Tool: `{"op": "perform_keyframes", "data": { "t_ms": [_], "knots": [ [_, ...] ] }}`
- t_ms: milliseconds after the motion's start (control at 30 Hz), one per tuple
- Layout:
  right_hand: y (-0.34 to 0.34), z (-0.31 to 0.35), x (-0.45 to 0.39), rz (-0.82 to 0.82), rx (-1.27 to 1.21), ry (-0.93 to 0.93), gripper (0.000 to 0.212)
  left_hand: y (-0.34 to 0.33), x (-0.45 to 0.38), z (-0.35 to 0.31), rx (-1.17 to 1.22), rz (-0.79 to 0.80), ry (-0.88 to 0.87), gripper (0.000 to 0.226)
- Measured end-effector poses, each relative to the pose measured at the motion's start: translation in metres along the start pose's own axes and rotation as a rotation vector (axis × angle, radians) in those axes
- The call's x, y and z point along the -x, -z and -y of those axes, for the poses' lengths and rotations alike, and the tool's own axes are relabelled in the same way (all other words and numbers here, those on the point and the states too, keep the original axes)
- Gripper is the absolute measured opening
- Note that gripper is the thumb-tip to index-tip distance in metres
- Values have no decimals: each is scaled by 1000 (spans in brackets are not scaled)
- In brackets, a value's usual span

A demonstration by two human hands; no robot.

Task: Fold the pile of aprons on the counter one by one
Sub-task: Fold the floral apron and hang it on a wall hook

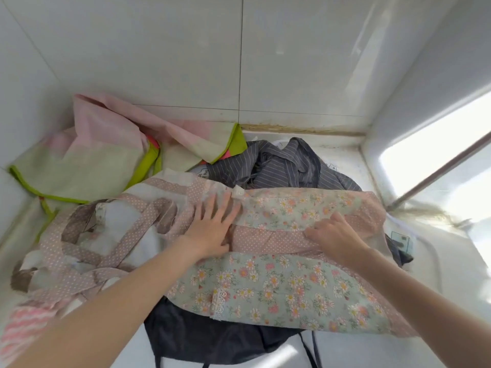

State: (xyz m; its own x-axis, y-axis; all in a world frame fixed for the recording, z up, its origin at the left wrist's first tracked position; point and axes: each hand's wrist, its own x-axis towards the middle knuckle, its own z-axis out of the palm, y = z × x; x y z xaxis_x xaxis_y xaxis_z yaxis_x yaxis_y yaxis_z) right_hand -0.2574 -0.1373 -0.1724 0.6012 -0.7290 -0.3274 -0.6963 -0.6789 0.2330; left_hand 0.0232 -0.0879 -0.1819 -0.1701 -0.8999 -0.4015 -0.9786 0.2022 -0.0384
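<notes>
A floral apron with pink dotted trim and long dotted straps lies spread across the white counter, on top of the pile. My left hand presses flat on its middle, fingers spread. My right hand rests on the dotted band to the right, its fingers bent onto the cloth. A grey striped apron is bunched behind the floral one. Under the floral apron's front edge a dark navy apron sticks out.
A pink and pale green apron with lime trim lies at the back left against the tiled wall. A pink striped cloth shows at the near left edge. At the right, a raised white ledge borders the counter.
</notes>
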Motion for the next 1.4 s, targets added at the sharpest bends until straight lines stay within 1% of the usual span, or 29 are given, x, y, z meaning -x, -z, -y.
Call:
{"op": "perform_keyframes", "data": {
  "t_ms": [67,133,200,233,267,300,333,400,433,467,500,533,567,600,633,700,767,833,900,1000,1033,1133,1200,1233,1267,1300,1333,1367,1400],
  "knots": [
    [-11,5,2,127,-47,-23,27,-18,-5,0,61,112,15,92],
    [-15,15,-2,288,-89,-42,23,-28,-6,2,74,143,41,88],
    [-3,20,-11,464,-150,-35,9,-28,-6,2,32,172,53,88],
    [8,19,-17,528,-209,-30,9,-25,-5,2,31,176,59,88],
    [18,16,-24,557,-294,-36,21,-23,-5,2,40,173,66,87],
    [30,13,-33,521,-399,-30,28,-23,-4,3,41,168,72,86],
    [41,10,-43,410,-518,-40,26,-21,-2,5,43,162,72,84],
    [56,8,-66,61,-641,-80,15,-13,3,12,134,65,100,79],
    [61,10,-79,-61,-621,-99,23,-9,2,18,257,-41,169,74],
    [64,14,-91,-96,-587,-109,32,-3,0,24,430,-165,267,64],
    [65,17,-102,-62,-552,-115,38,5,-5,31,627,-277,379,52],
    [65,21,-112,-1,-526,-108,40,11,-12,38,834,-354,487,41],
    [63,26,-119,55,-515,-94,38,17,-19,45,1014,-374,577,34],
    [61,29,-124,73,-521,-86,34,23,-28,50,1133,-341,642,34],
    [56,33,-128,54,-541,-92,28,25,-34,55,1172,-280,691,39],
    [51,36,-129,-44,-549,-127,19,25,-44,58,1169,-215,737,43],
    [50,36,-128,-117,-535,-124,20,19,-47,57,1219,-187,759,48],
    [52,38,-127,-152,-551,-104,23,11,-47,59,1176,-190,721,44],
    [50,38,-129,-162,-551,-111,23,4,-46,63,1129,-264,673,29],
    [45,32,-133,-211,-581,-266,18,-5,-36,70,1230,-435,702,21],
    [44,29,-136,-216,-565,-323,19,-9,-34,72,1214,-454,711,20],
    [41,32,-142,-171,-454,-372,25,-14,-28,72,995,-391,694,17],
    [42,41,-141,-233,-423,-381,27,-6,-25,67,812,-433,693,23],
    [43,46,-137,-316,-402,-358,28,-1,-25,61,669,-514,641,29],
    [43,55,-132,-410,-377,-309,30,3,-24,54,526,-595,527,35],
    [39,65,-127,-479,-350,-244,34,8,-24,44,422,-611,374,41],
    [32,77,-119,-489,-316,-168,38,8,-23,32,366,-558,213,48],
    [22,88,-111,-434,-278,-95,45,3,-22,17,339,-459,97,55],
    [10,94,-102,-344,-238,-44,54,-6,-22,6,299,-334,39,59]
  ]
}}
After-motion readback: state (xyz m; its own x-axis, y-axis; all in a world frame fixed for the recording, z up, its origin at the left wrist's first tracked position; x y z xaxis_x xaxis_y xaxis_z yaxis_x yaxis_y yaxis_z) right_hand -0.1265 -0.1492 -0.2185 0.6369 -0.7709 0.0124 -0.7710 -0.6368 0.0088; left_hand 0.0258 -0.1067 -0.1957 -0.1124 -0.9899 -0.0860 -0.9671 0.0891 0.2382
